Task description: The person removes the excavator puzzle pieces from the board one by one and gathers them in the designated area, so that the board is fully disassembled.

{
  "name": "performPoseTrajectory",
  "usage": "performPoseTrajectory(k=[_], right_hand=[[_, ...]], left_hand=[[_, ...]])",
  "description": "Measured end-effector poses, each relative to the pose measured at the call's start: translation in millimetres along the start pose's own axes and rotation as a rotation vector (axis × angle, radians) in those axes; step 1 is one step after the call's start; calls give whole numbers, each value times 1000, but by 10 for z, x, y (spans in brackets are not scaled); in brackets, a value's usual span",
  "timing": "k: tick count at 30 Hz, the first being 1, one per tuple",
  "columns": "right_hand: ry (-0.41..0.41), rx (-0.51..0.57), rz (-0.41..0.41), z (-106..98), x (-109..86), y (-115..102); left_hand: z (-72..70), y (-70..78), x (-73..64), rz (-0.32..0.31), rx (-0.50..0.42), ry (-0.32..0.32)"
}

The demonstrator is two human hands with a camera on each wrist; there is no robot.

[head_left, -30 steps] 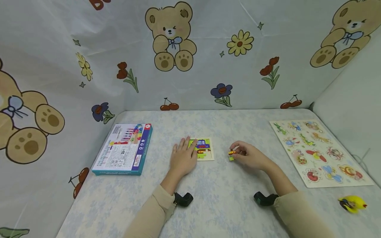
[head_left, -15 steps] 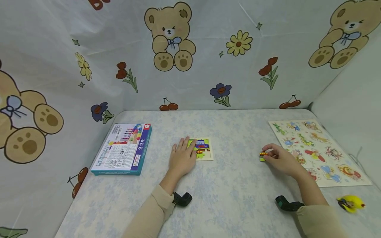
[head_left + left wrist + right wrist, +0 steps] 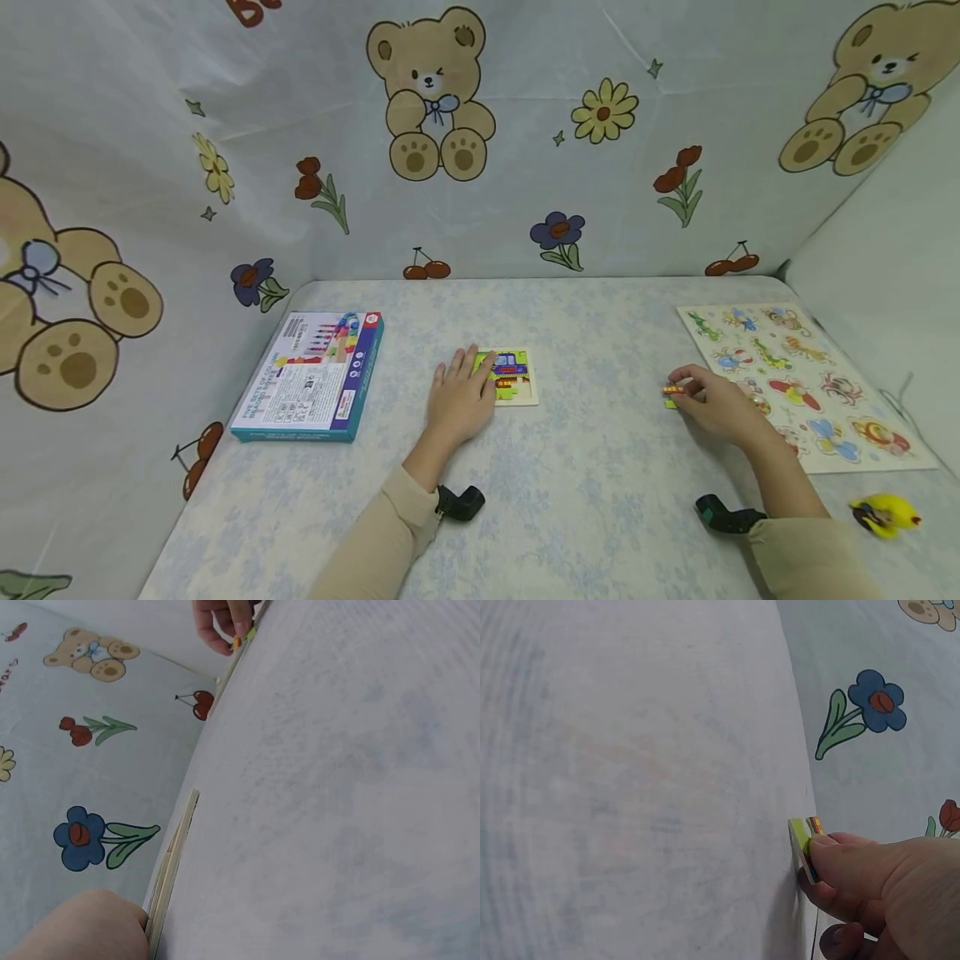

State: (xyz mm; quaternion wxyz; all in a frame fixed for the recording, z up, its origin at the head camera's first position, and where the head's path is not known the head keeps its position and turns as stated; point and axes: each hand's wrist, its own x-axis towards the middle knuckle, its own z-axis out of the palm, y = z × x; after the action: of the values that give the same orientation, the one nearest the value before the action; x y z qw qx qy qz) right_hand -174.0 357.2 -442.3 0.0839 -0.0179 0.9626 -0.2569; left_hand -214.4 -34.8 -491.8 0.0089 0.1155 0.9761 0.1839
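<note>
My left hand (image 3: pixel 461 404) rests with fingers extended over the left part of a small jigsaw puzzle (image 3: pixel 513 367), a board with a blue vehicle on green. Its palm and fingers hide that side of the picture. The board's pale edge (image 3: pixel 171 870) shows beside the hand in the left wrist view. Off to the right, my right hand (image 3: pixel 716 408) pinches a puzzle piece (image 3: pixel 672 390) between thumb and fingers. In the right wrist view the piece (image 3: pixel 800 841) is tilted on edge, its green and orange printed face partly covered by the thumb.
A flat boxed set (image 3: pixel 303 375) lies at the table's left. On the right is a large board of printed insects (image 3: pixel 795 367), partly behind my right hand. A yellow toy (image 3: pixel 887 514) sits near the front right. A patterned cloth (image 3: pixel 510 225) hangs behind the table.
My right hand has carried the puzzle piece to the right, away from the puzzle, and over the last half second has barely moved. The left hand has stayed in place.
</note>
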Motion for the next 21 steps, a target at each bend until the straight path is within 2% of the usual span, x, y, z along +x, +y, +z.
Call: performPoseTrajectory(k=[4, 12, 19, 21], right_hand=[[-2, -35, 24, 1, 7, -18], [1, -98, 11, 14, 19, -20], [43, -162, -35, 12, 33, -21], [53, -145, -48, 22, 46, -44]], left_hand=[[1, 4, -3, -1, 3, -3], [-19, 4, 0, 0, -16, -16], [-27, -12, 6, 2, -33, -29], [-31, -20, 10, 3, -43, -33]])
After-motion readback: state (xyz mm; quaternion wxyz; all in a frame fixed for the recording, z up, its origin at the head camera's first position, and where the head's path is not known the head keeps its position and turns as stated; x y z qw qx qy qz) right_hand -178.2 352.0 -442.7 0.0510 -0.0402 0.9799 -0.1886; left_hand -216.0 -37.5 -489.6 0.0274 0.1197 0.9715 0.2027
